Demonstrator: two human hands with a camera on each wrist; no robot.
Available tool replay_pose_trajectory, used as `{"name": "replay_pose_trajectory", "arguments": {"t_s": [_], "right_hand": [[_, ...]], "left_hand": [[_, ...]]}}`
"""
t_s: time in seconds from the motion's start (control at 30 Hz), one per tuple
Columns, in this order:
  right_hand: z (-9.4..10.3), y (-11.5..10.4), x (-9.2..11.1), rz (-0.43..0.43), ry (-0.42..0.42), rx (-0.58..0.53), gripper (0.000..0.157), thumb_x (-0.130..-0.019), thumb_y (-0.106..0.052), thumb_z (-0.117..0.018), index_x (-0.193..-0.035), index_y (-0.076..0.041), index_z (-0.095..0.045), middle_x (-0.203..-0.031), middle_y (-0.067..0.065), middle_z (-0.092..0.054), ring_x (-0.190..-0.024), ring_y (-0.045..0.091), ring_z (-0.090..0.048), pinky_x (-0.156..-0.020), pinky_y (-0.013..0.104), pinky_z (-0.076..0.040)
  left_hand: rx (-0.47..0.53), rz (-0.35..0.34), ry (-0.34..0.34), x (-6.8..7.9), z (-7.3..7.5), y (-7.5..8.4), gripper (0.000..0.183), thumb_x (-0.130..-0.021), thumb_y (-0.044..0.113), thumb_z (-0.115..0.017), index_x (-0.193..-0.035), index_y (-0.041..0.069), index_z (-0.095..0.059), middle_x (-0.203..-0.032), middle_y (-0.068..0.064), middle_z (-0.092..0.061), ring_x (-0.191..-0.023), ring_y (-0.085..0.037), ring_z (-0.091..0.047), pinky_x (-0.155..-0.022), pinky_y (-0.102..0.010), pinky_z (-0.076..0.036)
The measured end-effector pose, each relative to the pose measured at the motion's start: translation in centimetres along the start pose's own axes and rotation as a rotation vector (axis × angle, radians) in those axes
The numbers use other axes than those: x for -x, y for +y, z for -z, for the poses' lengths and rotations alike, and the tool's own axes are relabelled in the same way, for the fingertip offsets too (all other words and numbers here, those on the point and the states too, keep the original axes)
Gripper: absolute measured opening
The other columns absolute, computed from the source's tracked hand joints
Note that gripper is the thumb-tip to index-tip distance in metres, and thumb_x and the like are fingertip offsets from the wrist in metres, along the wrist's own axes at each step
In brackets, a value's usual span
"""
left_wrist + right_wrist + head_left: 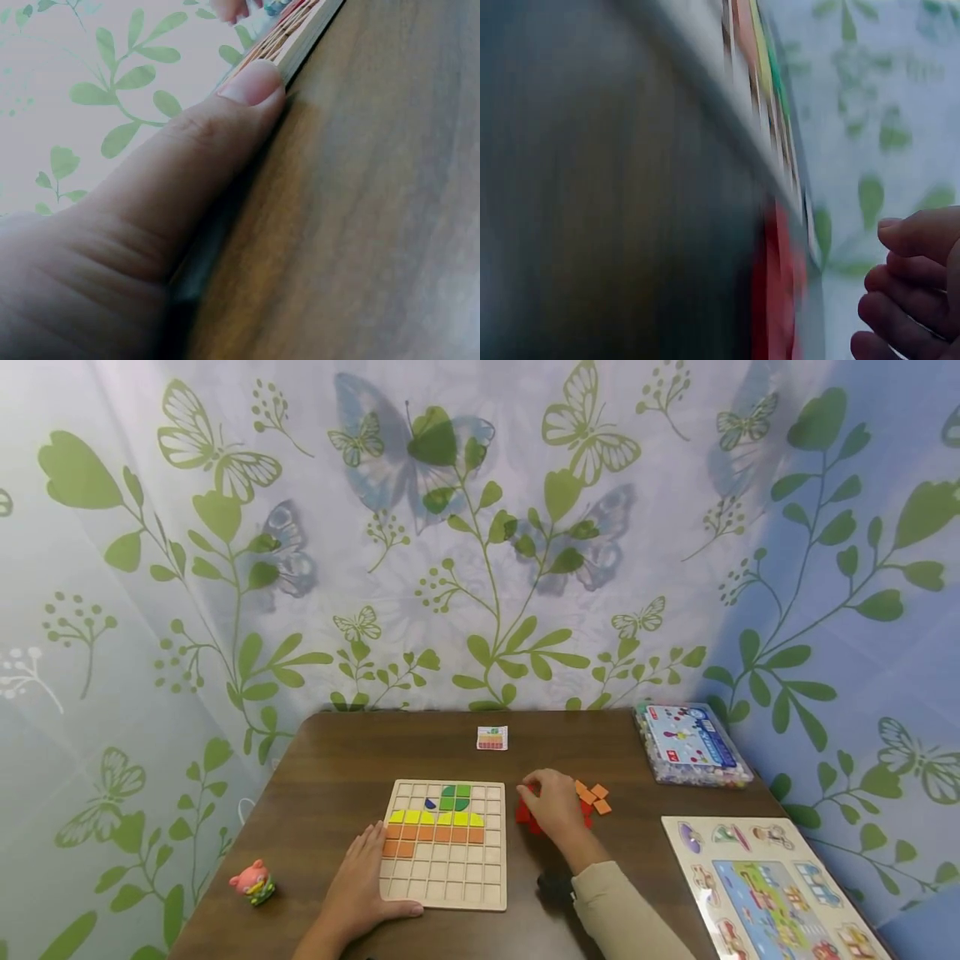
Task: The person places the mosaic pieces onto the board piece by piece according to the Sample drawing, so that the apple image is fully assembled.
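A square wooden grid board [495, 897] lies flat on the table. My left hand [362, 881] rests along its left side, fingers straight and thumb against the near edge; the left wrist view shows the thumb [225, 112] at that edge. Seated in the grid are orange squares [441, 833], a row of yellow pieces [444, 817], green pieces [447, 803] and a dark blue half-round piece [430, 804]. Right of the board my right hand [557, 806] hovers over a pile of red pieces [522, 814], fingers loosely bent. No piece shows between its fingers in the right wrist view.
Loose orange squares [600, 792] lie beyond the right hand. A small pattern card [492, 738] is behind the board. At the right are a clear box of beads [690, 747] and a wooden picture puzzle [678, 839]. A pink toy figure [253, 882] stands at left.
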State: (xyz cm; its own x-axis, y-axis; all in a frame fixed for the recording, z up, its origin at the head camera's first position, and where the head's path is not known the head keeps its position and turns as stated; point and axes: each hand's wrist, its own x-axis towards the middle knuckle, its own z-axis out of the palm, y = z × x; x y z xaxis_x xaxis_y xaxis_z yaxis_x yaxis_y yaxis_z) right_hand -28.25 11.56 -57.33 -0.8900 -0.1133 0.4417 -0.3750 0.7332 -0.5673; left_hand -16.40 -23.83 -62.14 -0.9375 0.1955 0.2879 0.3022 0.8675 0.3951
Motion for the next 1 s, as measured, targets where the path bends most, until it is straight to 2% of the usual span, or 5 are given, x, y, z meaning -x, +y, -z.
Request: {"name": "replay_pose_trajectory", "arguments": {"t_s": [0.17, 0.37, 0.6, 0.83, 1.0], "right_hand": [[3.0, 5.1, -0.4, -0.121, -0.025, 0.076, 0.022, -0.088, -0.012, -0.087, -0.102, 0.001, -0.078, -0.100, 0.013, -0.072, -0.093, 0.035, -0.069, -0.084, 0.052, -0.059], [4.9, 8.2, 0.1, -0.136, -0.101, 0.162, 0.018, -0.085, -0.014, -0.088, -0.095, -0.001, -0.080, -0.094, 0.011, -0.072, -0.093, 0.039, -0.064, -0.086, 0.059, -0.052], [5.6, 8.3, 0.3, -0.119, -0.127, 0.230, 0.010, -0.085, -0.008, -0.086, -0.078, -0.012, -0.080, -0.079, 0.001, -0.072, -0.083, 0.034, -0.065, -0.077, 0.057, -0.044], [4.7, 7.2, -0.3, -0.104, -0.117, 0.203, 0.005, -0.085, -0.006, -0.084, -0.087, -0.008, -0.081, -0.088, 0.005, -0.075, -0.093, 0.039, -0.065, -0.087, 0.061, -0.045], [3.8, 5.0, -0.1, -0.091, -0.106, 0.117, 0.007, -0.086, -0.003, -0.084, -0.091, -0.005, -0.080, -0.095, 0.008, -0.073, -0.094, 0.035, -0.068, -0.089, 0.056, -0.056]], "left_hand": [[-0.008, 0.008, -0.010, 0.2, 0.0, 0.0, 0.149, -0.059, 0.094, -0.074, -0.157, -0.012, -0.036, -0.162, -0.028, -0.036, -0.151, -0.044, -0.031, -0.122, -0.058, -0.023], [-0.015, 0.010, 0.002, 0.1, -0.2, -0.1, 0.149, -0.057, 0.095, -0.073, -0.157, -0.010, -0.038, -0.162, -0.027, -0.038, -0.151, -0.043, -0.032, -0.122, -0.057, -0.025], [-0.012, -0.002, -0.029, -0.3, -0.6, 0.1, 0.150, -0.057, 0.095, -0.072, -0.159, -0.008, -0.036, -0.164, -0.024, -0.035, -0.153, -0.039, -0.029, -0.123, -0.054, -0.024], [0.008, 0.030, -0.049, -0.2, 0.0, 0.2, 0.150, -0.058, 0.095, -0.072, -0.159, -0.009, -0.034, -0.164, -0.026, -0.034, -0.153, -0.042, -0.028, -0.124, -0.056, -0.021], [0.005, 0.039, -0.051, 0.0, 0.3, 0.0, 0.151, -0.058, 0.095, -0.072, -0.159, -0.010, -0.033, -0.164, -0.026, -0.033, -0.153, -0.041, -0.027, -0.124, -0.055, -0.020]]}}
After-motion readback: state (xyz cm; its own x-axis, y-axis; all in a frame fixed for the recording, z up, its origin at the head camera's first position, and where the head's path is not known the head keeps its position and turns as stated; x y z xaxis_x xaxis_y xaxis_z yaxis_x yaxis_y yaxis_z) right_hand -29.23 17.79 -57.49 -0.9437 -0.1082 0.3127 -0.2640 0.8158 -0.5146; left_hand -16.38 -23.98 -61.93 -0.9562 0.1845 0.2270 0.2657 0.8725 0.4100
